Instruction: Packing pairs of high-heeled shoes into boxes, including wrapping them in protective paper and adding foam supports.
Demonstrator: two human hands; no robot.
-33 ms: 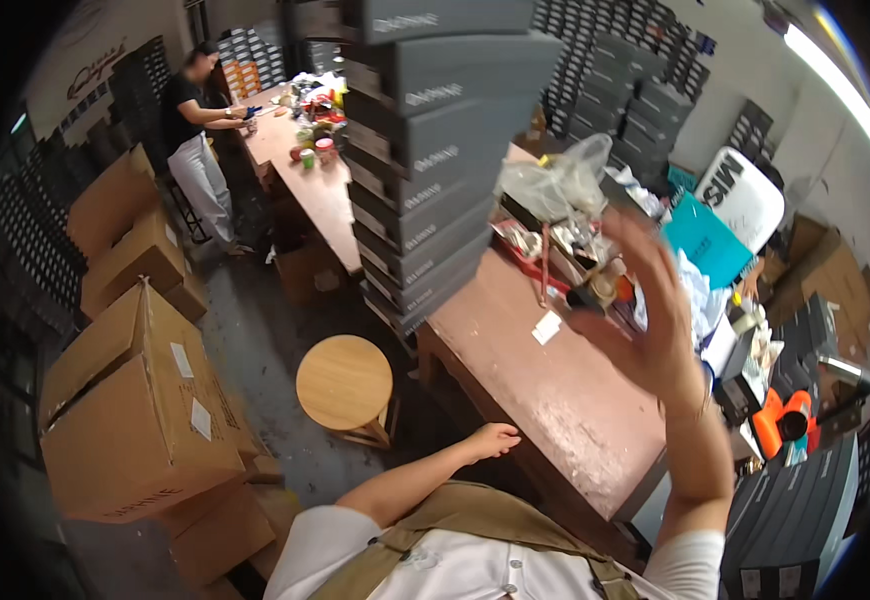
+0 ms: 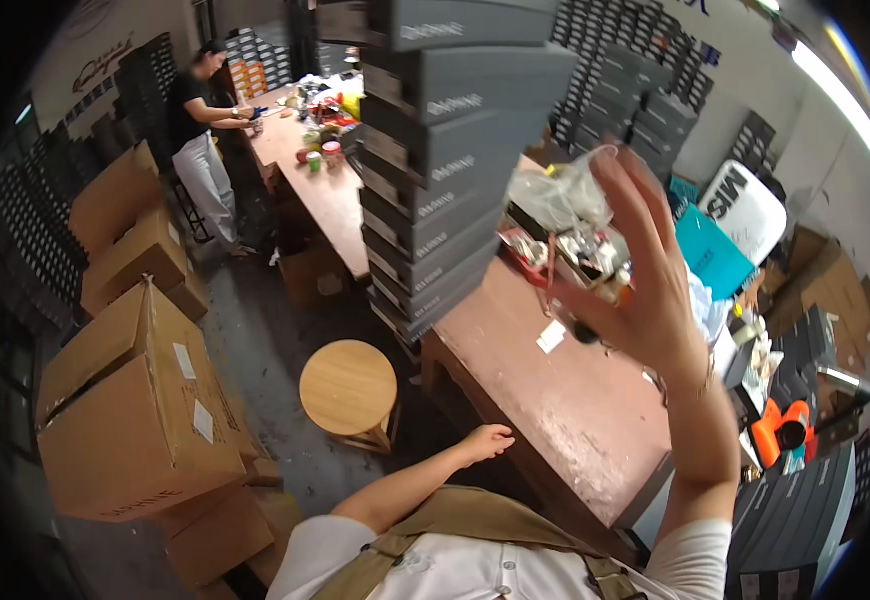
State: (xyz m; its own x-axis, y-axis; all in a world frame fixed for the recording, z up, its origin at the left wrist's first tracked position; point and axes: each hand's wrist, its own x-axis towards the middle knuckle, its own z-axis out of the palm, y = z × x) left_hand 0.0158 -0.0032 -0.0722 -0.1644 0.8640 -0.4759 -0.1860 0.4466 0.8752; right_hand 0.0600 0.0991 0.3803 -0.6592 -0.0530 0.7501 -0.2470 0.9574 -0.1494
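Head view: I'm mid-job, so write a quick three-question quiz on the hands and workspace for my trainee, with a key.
1. True or false: the right hand is closed in a fist.
2. Which is nearer the left hand: the round wooden stool or the pink-topped worktable?
3. Fill in: in the picture, the tall grey shoebox stack rises to the ___ of the right hand.

Key: 1. False; it is raised and open. 2. The pink-topped worktable. 3. Left.

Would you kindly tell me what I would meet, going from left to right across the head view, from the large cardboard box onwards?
Large cardboard box → round wooden stool → left hand → raised right hand → bright orange object.
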